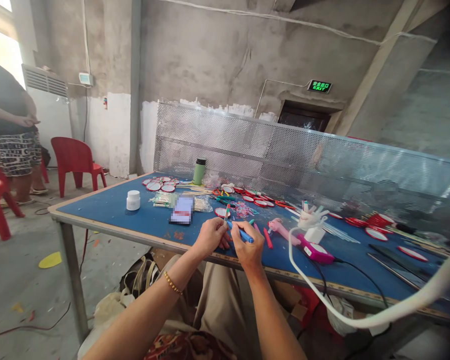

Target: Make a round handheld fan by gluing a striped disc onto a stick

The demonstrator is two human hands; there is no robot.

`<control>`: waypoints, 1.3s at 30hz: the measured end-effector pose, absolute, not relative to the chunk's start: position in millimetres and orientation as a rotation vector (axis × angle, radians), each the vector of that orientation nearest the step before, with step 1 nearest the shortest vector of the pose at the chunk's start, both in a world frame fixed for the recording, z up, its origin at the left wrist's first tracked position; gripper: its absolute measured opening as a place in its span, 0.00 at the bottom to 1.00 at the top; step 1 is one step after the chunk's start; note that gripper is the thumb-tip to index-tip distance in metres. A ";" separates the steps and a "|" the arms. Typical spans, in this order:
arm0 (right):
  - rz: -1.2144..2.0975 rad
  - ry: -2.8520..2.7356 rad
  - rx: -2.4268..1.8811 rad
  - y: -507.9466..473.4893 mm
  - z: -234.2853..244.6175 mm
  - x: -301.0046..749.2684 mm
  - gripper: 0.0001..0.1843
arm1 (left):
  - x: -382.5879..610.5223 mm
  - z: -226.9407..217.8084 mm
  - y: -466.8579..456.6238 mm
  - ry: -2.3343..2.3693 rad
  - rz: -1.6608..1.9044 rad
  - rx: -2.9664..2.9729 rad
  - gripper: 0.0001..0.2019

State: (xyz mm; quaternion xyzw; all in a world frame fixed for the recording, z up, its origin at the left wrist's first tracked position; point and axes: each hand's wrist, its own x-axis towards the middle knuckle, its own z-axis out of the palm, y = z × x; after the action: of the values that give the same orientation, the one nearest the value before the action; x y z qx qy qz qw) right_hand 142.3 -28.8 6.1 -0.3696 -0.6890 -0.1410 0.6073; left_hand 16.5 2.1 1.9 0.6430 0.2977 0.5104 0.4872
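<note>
Over the front edge of the blue table, my left hand (pixel 211 236) pinches a small thin stick (pixel 227 212) with green, white and reddish colour on it, held upright. My right hand (pixel 250 245) is closed around a blue marker (pixel 243 234), its tip pointing left toward the stick. Just behind the stick lies a round white disc with a red rim (pixel 220 212). To the right of my right hand are a red marker (pixel 267 238) and a pink doll-like object (pixel 283 231). A phone (pixel 182 210) lies left of my hands.
A white jar (pixel 133 200) and a green bottle (pixel 199 171) stand on the table (pixel 108 212). Red-rimmed discs, sticks and pliers lie farther back. A white hose (pixel 345 320) curves across the right, near a magenta device (pixel 317 250). Another person (pixel 11 115) stands at far left.
</note>
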 end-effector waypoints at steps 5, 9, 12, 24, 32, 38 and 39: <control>-0.333 -1.591 -0.847 -28.7 6.1 141.9 0.10 | 16.6 2.9 1.8 0.728 1.237 1.569 0.11; -0.330 -1.589 -0.850 -29.6 6.0 141.6 0.10 | 16.9 3.2 1.1 0.737 1.238 1.567 0.10; -0.324 -1.569 -0.861 -30.4 6.1 141.9 0.10 | 17.2 2.6 1.6 0.734 1.237 1.566 0.10; -0.333 -1.577 -0.843 -31.4 7.4 140.6 0.10 | 17.4 0.8 3.3 0.733 1.244 1.563 0.11; -0.341 -1.603 -0.844 -29.0 6.1 142.1 0.10 | 17.7 -0.1 3.4 0.737 1.250 1.578 0.11; -0.326 -1.619 -0.842 -29.0 5.7 142.3 0.09 | 16.8 2.4 1.5 0.747 1.246 1.590 0.11; -0.328 -1.623 -0.843 -28.9 5.6 142.2 0.09 | 16.7 2.5 1.2 0.748 1.246 1.590 0.11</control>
State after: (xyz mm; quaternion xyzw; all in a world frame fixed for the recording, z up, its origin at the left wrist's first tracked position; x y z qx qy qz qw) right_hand 142.2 -28.9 5.6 -0.3634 -0.6997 -0.1413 0.5987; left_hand 16.7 1.2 2.5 0.6499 0.3058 0.5095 0.4739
